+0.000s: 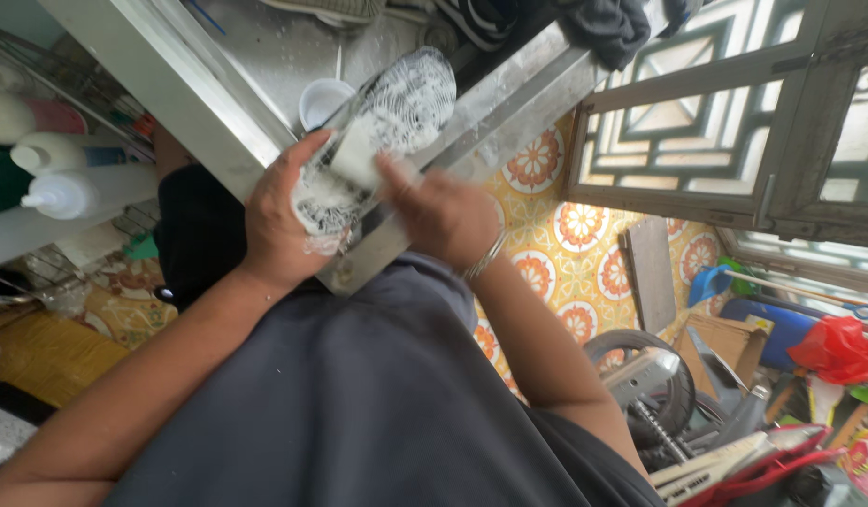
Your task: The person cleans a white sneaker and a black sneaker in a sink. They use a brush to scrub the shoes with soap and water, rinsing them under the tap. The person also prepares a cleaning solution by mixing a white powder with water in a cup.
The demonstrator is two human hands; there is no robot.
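Gripping a soapy shoe (396,113) sole-up, the left hand (282,223) wraps its heel end, fingers curled tight around it, foam over the knuckles. Shoe sits centre-top of the frame, tilted, toe pointing to the upper right, resting over the steel sink rim (509,113). Sole tread is white with lather. Right hand (443,214) is just beside it, fingers closed on a pale sponge-like block (359,161) pressed to the sole mid-length; exact kind of scrubber unclear. Metal bangle (484,259) on the right wrist. White cup (321,99) in the sink, touching or just behind the shoe, can't tell which. Plastic bottles (68,178) on a rack, upper left. Patterned floor tiles (565,253) right of centre; window grille (734,103) upper right.
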